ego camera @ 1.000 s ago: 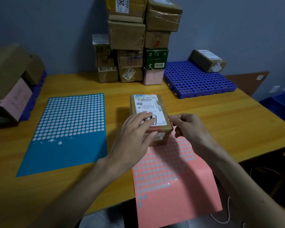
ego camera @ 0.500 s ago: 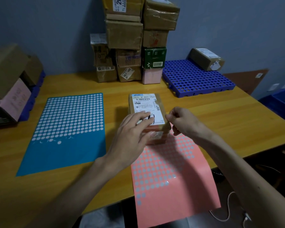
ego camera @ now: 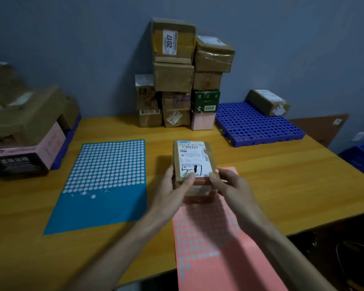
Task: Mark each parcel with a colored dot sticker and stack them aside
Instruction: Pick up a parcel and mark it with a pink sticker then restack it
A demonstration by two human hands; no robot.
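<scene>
The pink sheet (ego camera: 210, 244) of dot stickers runs off the near table (ego camera: 282, 181) edge and is cut by the frame. Above its far end, both hands grip a parcel (ego camera: 192, 164): the left hand (ego camera: 172, 192) curls round its left side with the thumb on top, the right hand (ego camera: 231, 185) clasps the right corner, hiding the near end. Its label's print is unreadable; handwriting reads roughly "5-1". A blue sheet (ego camera: 101, 185) lies left. In the far stack (ego camera: 183, 80), one label reads "2017".

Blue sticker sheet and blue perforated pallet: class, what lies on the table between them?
In the head view, the parcel, held by the left hand and right hand, lies between the blue sticker sheet and blue pallet.
</scene>
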